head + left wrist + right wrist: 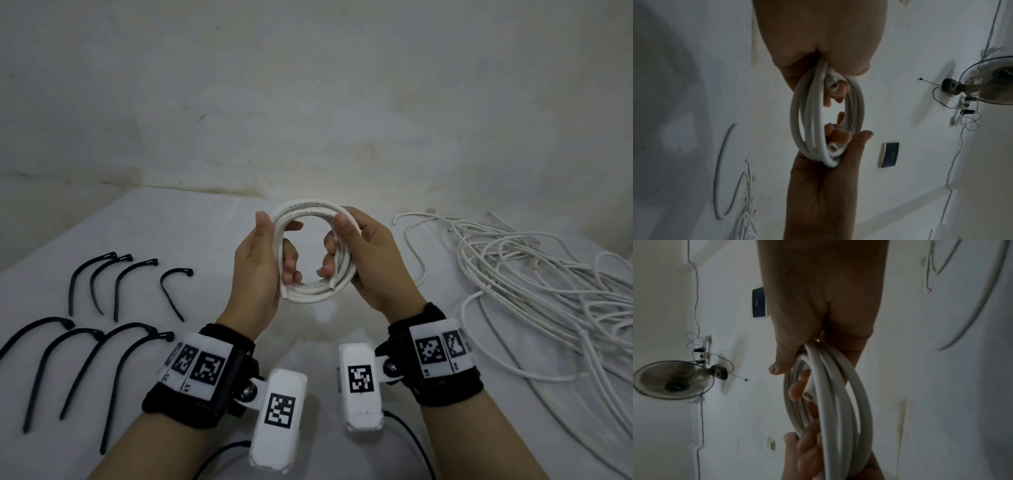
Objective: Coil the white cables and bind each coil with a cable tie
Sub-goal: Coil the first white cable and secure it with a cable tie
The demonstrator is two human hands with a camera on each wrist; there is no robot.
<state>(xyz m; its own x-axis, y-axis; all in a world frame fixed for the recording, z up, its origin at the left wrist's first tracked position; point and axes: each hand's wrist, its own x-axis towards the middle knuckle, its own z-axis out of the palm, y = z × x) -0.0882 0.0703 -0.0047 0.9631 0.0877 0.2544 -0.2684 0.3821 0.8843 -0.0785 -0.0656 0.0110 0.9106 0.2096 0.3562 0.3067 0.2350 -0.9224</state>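
- white coil (313, 253) held up above the middle of the tabletop (212, 246), clear of the surface, probably so the loops can be squared up without dragging.
- left hand (260, 274) wrapped round the coil's left arc, thumb on the outside, fingers curled through the centre; grips the turns together so they cannot spring apart.
- right hand (370, 263) mirrors it on the right arc, thumb over the top, fingers hooked inside; both hands closed on the coil, neither free.
- cut cable ends visible near the lower right of the coil, tucked against the loops by the fingers (327, 270); likely pinned there to stop unwinding.
- left wrist view: coil (826, 113) seen edge-on, several turns stacked, clamped between the two hands.
- coil not yet bound; no tie on it.
- black cable ties (102, 308) laid out in two rows toward the tabletop's left edge, separated, within reach of the left hand, apparently for one-handed picking.
- loose white cables (534, 291) heaped toward the right edge, uncoiled, well apart from the ties.
- judged step: coil formed, tie next; one hand must hold alone.
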